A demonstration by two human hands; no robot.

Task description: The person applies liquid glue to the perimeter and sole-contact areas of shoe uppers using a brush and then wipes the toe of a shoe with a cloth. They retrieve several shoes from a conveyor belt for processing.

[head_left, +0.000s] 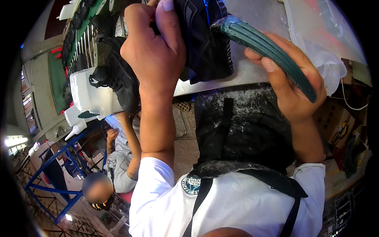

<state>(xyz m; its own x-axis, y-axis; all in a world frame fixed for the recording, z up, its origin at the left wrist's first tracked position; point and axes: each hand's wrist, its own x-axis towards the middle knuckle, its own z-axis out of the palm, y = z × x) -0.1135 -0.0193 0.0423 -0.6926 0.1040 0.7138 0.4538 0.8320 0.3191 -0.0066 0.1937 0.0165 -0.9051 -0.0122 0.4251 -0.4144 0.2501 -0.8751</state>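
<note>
Left hand point(156, 47): grip closed on dark shoe point(205, 39), top centre.
Right hand point(294, 85): grip closed on green sole point(272, 49).
Worktop point(252, 19): clear plastic bag point(319, 43), upper right.

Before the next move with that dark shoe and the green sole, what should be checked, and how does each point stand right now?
1. Left hand grips the dark shoe upper firmly: ok, fingers wrapped around it.
2. Right hand holds the green sole: ok, fingers curled along its edge.
3. Sole's tip meets the upper: ok, they touch near the top.
4. Sole lined up along the upper: cannot tell, the contact is hidden.
5. Metal table beneath the hands: ok.
6. Black shoe at left clear of the hands: ok.
</note>
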